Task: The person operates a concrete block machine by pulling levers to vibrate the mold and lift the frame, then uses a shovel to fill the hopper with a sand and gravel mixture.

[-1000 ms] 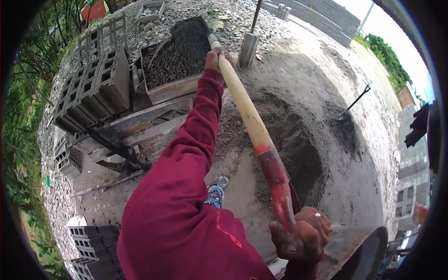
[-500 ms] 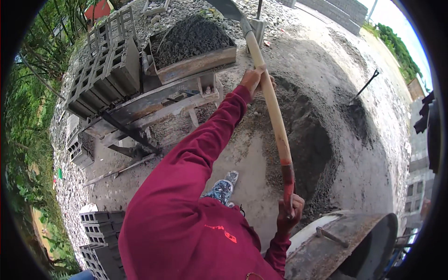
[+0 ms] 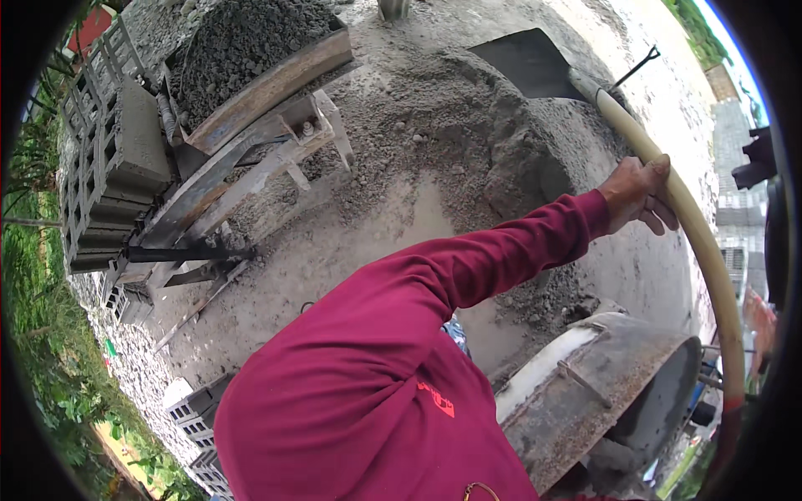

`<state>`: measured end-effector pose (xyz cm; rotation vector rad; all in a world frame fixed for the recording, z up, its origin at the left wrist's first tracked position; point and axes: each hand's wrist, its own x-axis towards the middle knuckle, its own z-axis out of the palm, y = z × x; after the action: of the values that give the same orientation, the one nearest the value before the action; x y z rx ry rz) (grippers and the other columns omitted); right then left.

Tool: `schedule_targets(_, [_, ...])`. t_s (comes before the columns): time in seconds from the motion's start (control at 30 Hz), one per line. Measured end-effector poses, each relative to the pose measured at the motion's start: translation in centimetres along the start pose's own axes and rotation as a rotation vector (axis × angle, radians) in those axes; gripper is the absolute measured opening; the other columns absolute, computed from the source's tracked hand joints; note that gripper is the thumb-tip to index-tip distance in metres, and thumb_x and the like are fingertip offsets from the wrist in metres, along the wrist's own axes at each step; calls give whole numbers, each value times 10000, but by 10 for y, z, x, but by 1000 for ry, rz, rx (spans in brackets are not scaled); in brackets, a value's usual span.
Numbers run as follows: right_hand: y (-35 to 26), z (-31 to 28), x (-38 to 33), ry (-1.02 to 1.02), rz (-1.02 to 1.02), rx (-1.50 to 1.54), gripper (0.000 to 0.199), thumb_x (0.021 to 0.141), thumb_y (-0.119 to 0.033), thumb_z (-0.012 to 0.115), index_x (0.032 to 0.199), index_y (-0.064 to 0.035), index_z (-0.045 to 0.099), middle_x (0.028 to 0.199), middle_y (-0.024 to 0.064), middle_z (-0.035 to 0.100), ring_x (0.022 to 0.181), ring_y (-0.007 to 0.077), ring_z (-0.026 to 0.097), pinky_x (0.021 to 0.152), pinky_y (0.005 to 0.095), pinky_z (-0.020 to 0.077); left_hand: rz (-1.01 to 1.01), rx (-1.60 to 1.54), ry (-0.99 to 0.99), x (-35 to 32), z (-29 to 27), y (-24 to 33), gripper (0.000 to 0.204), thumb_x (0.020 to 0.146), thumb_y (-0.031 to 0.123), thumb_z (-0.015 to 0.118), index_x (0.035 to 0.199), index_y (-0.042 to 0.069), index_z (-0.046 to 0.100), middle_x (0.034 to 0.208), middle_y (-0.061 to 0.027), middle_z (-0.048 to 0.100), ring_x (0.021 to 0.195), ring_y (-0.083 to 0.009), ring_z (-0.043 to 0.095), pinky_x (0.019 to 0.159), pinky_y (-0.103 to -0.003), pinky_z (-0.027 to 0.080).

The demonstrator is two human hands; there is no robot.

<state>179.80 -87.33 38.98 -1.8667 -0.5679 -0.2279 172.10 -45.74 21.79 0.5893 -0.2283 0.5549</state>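
My left hand [image 3: 639,196] grips the pale wooden shaft of a shovel [image 3: 668,178], thumb over it and some fingers loosely bent. The shovel's dark, flat blade [image 3: 535,65] is at the far side of a heap of damp grey sand mix [image 3: 501,134]; whether it touches the heap I cannot tell. The shaft curves down the right side to a reddish lower end near the picture's rim. My right hand is out of view; only a bit of maroon sleeve shows at the bottom edge.
A rusty metal drum [image 3: 576,409] with a dark opening sits near right. At left, hollow concrete blocks [image 3: 125,150] stand beside a metal-and-wood frame [image 3: 225,184] carrying a box [image 3: 280,79] of dark aggregate. Another shovel [image 3: 635,67] stands upright beyond the heap.
The shovel has swung from the box at upper left to the right, its blade now by the heap. My left hand moved right with it, and my right hand left the view.
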Motion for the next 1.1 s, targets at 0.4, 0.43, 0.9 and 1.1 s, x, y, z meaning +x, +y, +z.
schedule_targets(0.4, [176, 81, -167, 129, 873, 192, 189, 917, -186, 680, 1028, -110, 547, 648, 12, 497, 555, 139, 494, 565, 307, 445, -58, -536, 1124, -63, -267, -233, 505, 783, 232, 802, 1074, 106, 410, 789, -95, 577, 616, -202, 599, 540, -353, 547])
schedule_targets(0.43, [207, 87, -217, 68, 1001, 203, 185, 901, -194, 680, 983, -107, 539, 627, 15, 498, 553, 144, 506, 557, 306, 446, -149, -393, 1229, -104, -303, -251, 426, 799, 190, 775, 1047, 105, 439, 739, -77, 564, 555, -178, 562, 487, -337, 515])
schedule_targets(0.9, [294, 188, -369, -21, 1567, -134, 461, 854, -306, 660, 1205, -68, 479, 948, 50, 549, 820, 205, 551, 688, 366, 485, -924, -272, 1627, -390, -494, -330, 166, 796, 112, 677, 896, 64, 554, 706, -63, 574, 521, -189, 564, 491, -393, 509])
schedule_targets(1.1, [340, 539, -367, 229, 1451, 236, 187, 846, -109, 707, 866, -129, 522, 620, 13, 494, 459, 135, 479, 411, 290, 424, -764, 80, 1579, -328, -772, -149, 115, 827, 88, 597, 880, 6, 536, 688, -95, 563, 527, -208, 568, 483, -367, 535])
